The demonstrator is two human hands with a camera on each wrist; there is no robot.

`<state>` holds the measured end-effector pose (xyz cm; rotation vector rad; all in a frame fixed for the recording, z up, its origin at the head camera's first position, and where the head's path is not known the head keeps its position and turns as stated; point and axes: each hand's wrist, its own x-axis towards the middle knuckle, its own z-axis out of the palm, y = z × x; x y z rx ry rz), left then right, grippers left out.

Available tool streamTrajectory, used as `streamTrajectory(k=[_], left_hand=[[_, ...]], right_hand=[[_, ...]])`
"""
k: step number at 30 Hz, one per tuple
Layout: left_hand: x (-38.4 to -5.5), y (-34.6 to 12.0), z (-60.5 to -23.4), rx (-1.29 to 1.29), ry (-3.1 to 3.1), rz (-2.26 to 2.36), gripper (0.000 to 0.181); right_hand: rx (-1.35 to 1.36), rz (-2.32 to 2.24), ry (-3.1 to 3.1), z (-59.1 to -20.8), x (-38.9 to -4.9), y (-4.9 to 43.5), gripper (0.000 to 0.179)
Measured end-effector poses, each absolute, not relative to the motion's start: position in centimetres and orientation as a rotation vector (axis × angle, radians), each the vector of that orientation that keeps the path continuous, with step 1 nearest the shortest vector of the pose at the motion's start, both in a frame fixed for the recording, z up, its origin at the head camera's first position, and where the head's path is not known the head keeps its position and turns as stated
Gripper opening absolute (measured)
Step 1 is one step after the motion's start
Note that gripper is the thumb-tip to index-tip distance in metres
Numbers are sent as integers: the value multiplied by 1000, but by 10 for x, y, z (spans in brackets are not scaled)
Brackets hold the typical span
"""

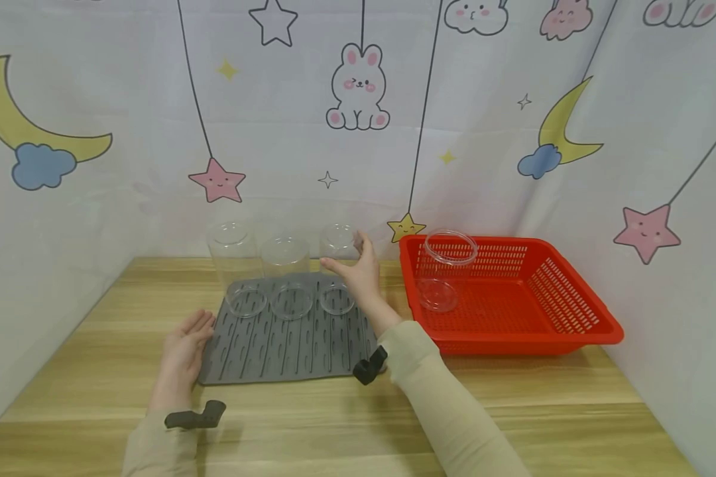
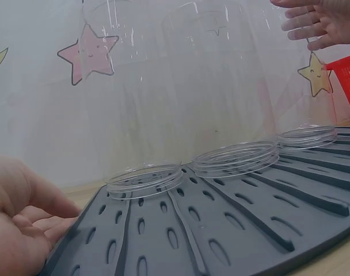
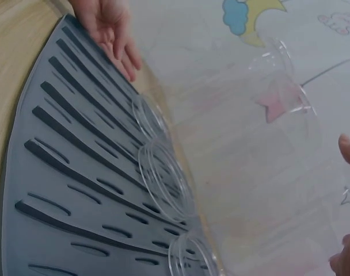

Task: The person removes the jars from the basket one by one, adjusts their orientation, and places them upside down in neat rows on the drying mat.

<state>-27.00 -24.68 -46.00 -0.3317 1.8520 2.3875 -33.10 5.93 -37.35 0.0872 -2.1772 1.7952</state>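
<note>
Three clear plastic jars stand mouth-down in a row on a grey ribbed drying mat: a left jar, a middle jar and a right jar. My right hand is at the upper part of the right jar, thumb and fingers spread apart in a wide curve. In the left wrist view its fingers look extended. Beside the mat's left edge, my left hand lies with relaxed fingers and holds nothing. The ridged rims of the jars show against the mat in both wrist views.
To the right of the mat sits a red plastic basket with perforated walls. A fourth clear jar stands mouth-up in its left part. Behind the wooden table hangs a white curtain printed with stars, moons and a rabbit.
</note>
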Motion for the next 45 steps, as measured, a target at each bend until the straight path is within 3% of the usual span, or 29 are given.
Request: streamTrajectory(k=[29, 45], left_hand=[[-268, -249, -460, -352, 1855, 2397, 77], [-270, -246, -458, -365, 1833, 2403, 76]], right_hand=[[88, 1805, -2197, -372, -325, 60, 100], [133, 1744, -2201, -309, -284, 102, 99]])
